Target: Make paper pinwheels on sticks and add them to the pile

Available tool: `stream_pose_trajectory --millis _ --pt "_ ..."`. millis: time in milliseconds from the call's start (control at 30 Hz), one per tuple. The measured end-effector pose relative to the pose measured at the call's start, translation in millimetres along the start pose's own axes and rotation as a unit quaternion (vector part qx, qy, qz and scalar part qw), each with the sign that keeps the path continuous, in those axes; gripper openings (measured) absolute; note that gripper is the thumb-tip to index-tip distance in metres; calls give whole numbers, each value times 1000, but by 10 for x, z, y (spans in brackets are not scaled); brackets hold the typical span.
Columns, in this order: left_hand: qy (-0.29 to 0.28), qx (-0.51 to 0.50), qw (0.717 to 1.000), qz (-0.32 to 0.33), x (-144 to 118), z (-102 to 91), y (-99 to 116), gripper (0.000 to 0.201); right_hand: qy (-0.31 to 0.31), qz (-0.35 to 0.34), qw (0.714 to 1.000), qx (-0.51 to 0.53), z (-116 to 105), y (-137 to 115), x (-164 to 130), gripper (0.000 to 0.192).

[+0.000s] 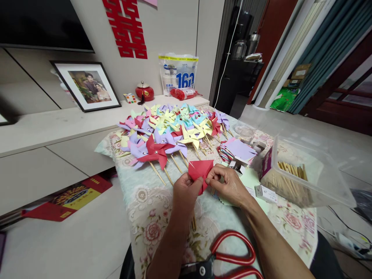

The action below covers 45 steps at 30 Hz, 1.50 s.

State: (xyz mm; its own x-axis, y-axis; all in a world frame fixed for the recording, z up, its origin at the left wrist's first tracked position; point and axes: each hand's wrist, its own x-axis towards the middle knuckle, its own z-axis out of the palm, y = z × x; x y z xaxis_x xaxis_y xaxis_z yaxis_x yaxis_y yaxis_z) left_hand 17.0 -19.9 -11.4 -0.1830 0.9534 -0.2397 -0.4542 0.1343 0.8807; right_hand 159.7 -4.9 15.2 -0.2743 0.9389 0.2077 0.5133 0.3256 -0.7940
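A long white cabinet [72,122] stood along the wall, and in front of it was a table covered with a flowered tablecloth [157,209]. The far part of this table carried a large pile of paper pinwheels [174,122], in purple, yellow, red, pink and light blue, and several of their wooden sticks pointed toward the person. At the right side of the table there was a clear plastic box [328,190], in which many loose sticks [293,174] were lying at a slant.

On the cabinet, a framed photograph [93,87] leaned against the wall, and a printed plastic bag [178,77] stood upright farther to the right. A pair of scissors [202,270] with red handles lay at the near edge of the table, between the two forearms.

The left hand [186,190] and the right hand [228,184] met above the middle of the table. Between them was a piece of red paper [200,167], just in front of the nearest pinwheels. The left fingers were closed on it, with the thumb pressed over its face, while the right thumb and fingertips pinched its right edge.

A stack of coloured paper squares [240,148] lay beyond the right hand. Near the right wrist, a small white box [266,193] rested beside the plastic box.
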Motion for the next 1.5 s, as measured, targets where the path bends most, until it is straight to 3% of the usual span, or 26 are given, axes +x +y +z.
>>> stream_pose_trajectory --millis 700,767,867,933,1000,1067,1267,1367,1500 --pt "-3 60 998 -17 -19 9 96 20 -13 35 998 45 -15 -38 -13 14" --pt "-15 55 998 -27 -37 -9 121 22 16 33 997 73 -40 -28 -8 18" --pt "-42 41 997 -52 -58 -47 132 27 131 31 979 154 -84 35 13 14" --pt "-69 40 995 -66 -62 -71 144 27 170 39 959 223 -113 85 30 28" --pt "-97 56 991 -79 -55 -89 179 25 136 56 946 290 -139 113 38 44" --pt "-124 80 985 -94 -39 -102 243 23 65 73 936 339 -155 110 31 52" --pt "-242 187 945 -117 31 -119 515 14 -95 110 904 403 -138 18 -37 69" --pt "-265 261 921 -115 92 -109 600 10 -109 119 901 402 -118 -9 -42 75" --pt "-285 343 891 -86 212 -88 610 11 -94 116 926 347 -103 -17 -16 78"
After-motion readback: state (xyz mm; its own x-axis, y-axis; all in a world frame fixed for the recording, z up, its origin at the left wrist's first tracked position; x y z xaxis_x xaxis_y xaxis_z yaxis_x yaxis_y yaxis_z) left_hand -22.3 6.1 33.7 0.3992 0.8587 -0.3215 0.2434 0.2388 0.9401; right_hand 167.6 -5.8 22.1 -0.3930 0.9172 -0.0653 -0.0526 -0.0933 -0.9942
